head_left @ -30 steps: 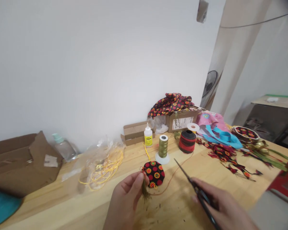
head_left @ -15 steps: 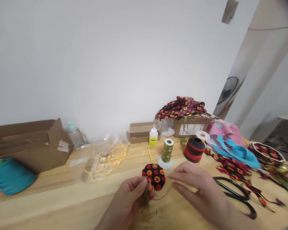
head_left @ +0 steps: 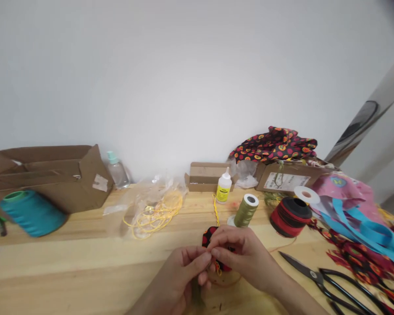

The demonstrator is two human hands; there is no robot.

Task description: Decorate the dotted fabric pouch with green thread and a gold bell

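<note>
Both hands meet over the wooden table [head_left: 85, 271] at the bottom centre. My left hand [head_left: 180, 280] pinches the lower edge of a small padded fabric piece [head_left: 207, 234], black with red and orange dots. My right hand [head_left: 246, 258] curls over the same piece from the right, fingers closed on it and covering most of it. A yellow cord [head_left: 214, 208] runs from the piece toward the back. A thin red thread [head_left: 284, 247] trails off to the right.
Black scissors [head_left: 328, 280] lie at the right. Behind the hands stand an olive thread spool [head_left: 245, 210], a red and black spool [head_left: 290, 216] and a glue bottle [head_left: 223, 190]. A teal thread cone [head_left: 33, 213], cardboard boxes [head_left: 52, 175], yellow cord in plastic [head_left: 156, 212] and patterned fabric [head_left: 276, 146] lie around.
My right hand put the scissors down on the table at the right, then came in and closed on the fabric piece. The camera has swung left.
</note>
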